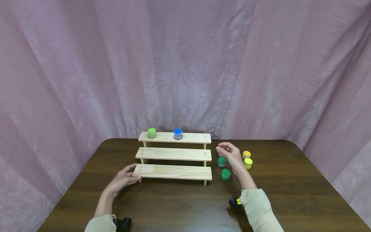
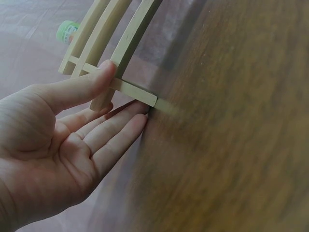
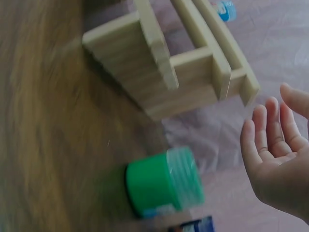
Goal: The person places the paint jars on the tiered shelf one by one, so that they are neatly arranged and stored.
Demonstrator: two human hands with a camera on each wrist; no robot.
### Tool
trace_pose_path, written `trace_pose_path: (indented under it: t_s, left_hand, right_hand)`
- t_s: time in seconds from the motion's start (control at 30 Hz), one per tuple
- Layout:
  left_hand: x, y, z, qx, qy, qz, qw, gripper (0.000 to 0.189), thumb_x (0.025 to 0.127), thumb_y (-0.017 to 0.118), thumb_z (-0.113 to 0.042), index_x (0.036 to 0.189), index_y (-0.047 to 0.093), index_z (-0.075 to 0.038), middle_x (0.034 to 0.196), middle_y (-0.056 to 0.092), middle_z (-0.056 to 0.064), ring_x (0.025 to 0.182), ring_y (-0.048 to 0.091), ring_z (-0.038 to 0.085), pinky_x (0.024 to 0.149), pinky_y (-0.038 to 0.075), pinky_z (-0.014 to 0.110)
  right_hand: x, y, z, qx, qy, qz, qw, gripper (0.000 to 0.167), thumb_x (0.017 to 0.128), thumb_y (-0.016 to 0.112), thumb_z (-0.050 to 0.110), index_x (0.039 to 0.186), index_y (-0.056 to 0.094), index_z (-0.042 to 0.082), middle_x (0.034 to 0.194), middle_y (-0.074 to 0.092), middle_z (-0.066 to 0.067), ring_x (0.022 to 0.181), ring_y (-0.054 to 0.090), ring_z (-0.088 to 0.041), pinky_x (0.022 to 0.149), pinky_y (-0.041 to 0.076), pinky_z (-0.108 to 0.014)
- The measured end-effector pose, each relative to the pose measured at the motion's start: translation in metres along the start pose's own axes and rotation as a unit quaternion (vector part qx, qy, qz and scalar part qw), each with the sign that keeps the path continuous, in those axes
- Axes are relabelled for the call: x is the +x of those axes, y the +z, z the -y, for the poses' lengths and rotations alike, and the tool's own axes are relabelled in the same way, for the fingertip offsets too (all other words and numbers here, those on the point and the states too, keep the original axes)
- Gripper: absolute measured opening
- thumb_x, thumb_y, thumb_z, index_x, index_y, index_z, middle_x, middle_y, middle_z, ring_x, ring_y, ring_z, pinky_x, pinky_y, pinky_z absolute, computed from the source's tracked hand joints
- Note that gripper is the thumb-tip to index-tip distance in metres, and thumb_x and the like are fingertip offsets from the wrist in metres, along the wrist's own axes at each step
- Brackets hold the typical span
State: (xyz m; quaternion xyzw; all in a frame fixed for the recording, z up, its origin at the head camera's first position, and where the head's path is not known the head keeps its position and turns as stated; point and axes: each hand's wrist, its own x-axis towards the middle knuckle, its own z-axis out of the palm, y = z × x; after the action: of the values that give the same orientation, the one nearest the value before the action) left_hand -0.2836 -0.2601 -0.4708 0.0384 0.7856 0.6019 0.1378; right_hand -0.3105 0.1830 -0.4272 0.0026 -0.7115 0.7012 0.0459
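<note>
A three-tier wooden display rack (image 1: 174, 170) stands on the table, its left end held by my left hand (image 1: 123, 180). In the left wrist view the thumb lies on the end of the lowest board, and the fingers reach around behind it. On the top tier sit a light green jar (image 1: 152, 133) and a blue jar (image 1: 178, 134). To the right of the rack, my right hand (image 1: 232, 156) hovers over several jars, fingers loosely bent with nothing in them. Below it are two green jars (image 1: 225, 175); a dark blue jar (image 3: 195, 225) is mostly hidden in the head view.
Two yellow-lidded jars (image 1: 247, 163) stand on the table just right of the right hand. A pink curtain (image 1: 185, 64) hangs behind the brown wooden table (image 1: 174, 206). Black wrist cameras (image 1: 123, 224) are strapped at both sleeves.
</note>
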Motion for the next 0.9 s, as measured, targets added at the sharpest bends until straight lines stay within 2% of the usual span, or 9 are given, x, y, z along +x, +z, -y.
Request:
trace_pose_path:
  t_s: [0.1, 0.27, 0.53, 0.7, 0.9]
  left_hand:
    - [0.000, 0.001, -0.001, 0.000, 0.004, 0.004, 1.0000, 0.076, 0.092, 0.066, -0.010, 0.151, 0.020, 0.006, 0.124, 0.062, 0.027, 0.094, 0.065, 0.008, 0.087, 0.053, 0.024]
    - [-0.001, 0.001, -0.001, 0.000, 0.005, 0.010, 0.9999, 0.076, 0.092, 0.065, -0.009, 0.151, 0.018, 0.007, 0.123, 0.063, 0.025, 0.093, 0.065, 0.009, 0.088, 0.054, 0.026]
    - [-0.004, 0.000, -0.001, 0.008, 0.007, 0.006, 0.9999, 0.076, 0.093, 0.065, -0.011, 0.151, 0.019, 0.006, 0.124, 0.063, 0.025, 0.094, 0.064, 0.009, 0.089, 0.054, 0.027]
    - [-0.002, 0.000, -0.001, 0.007, 0.002, -0.001, 1.0000, 0.076, 0.092, 0.066, -0.012, 0.151, 0.021, 0.004, 0.126, 0.062, 0.026, 0.095, 0.065, 0.010, 0.089, 0.054, 0.026]
    - [-0.003, 0.001, -0.002, 0.009, 0.006, 0.005, 0.9999, 0.074, 0.093, 0.064, -0.010, 0.151, 0.020, 0.006, 0.129, 0.058, 0.031, 0.095, 0.065, 0.009, 0.090, 0.055, 0.029]
  right_hand:
    - [-0.001, -0.009, -0.005, -0.021, 0.003, 0.017, 0.9996, 0.026, 0.094, 0.065, 0.016, 0.113, 0.058, 0.000, 0.084, 0.065, 0.015, 0.087, 0.067, -0.007, 0.085, 0.056, -0.026]
    - [-0.004, -0.022, -0.014, -0.043, 0.015, 0.034, 0.9984, 0.036, 0.094, 0.064, 0.016, 0.119, 0.054, -0.008, 0.087, 0.064, 0.014, 0.091, 0.067, -0.008, 0.083, 0.056, -0.022]
    - [-0.005, -0.028, -0.018, -0.052, 0.020, 0.054, 0.9970, 0.039, 0.094, 0.065, 0.019, 0.120, 0.054, -0.007, 0.091, 0.064, 0.012, 0.091, 0.066, -0.006, 0.084, 0.056, -0.022]
    - [-0.005, -0.031, -0.020, -0.064, 0.025, 0.083, 0.9942, 0.041, 0.093, 0.065, 0.019, 0.122, 0.055, -0.008, 0.102, 0.068, 0.005, 0.094, 0.065, -0.005, 0.089, 0.056, -0.025]
    - [-0.006, -0.040, -0.021, -0.037, 0.019, 0.127, 0.9911, 0.043, 0.094, 0.063, 0.012, 0.125, 0.050, -0.015, 0.108, 0.067, 0.000, 0.093, 0.065, 0.000, 0.088, 0.055, -0.020]
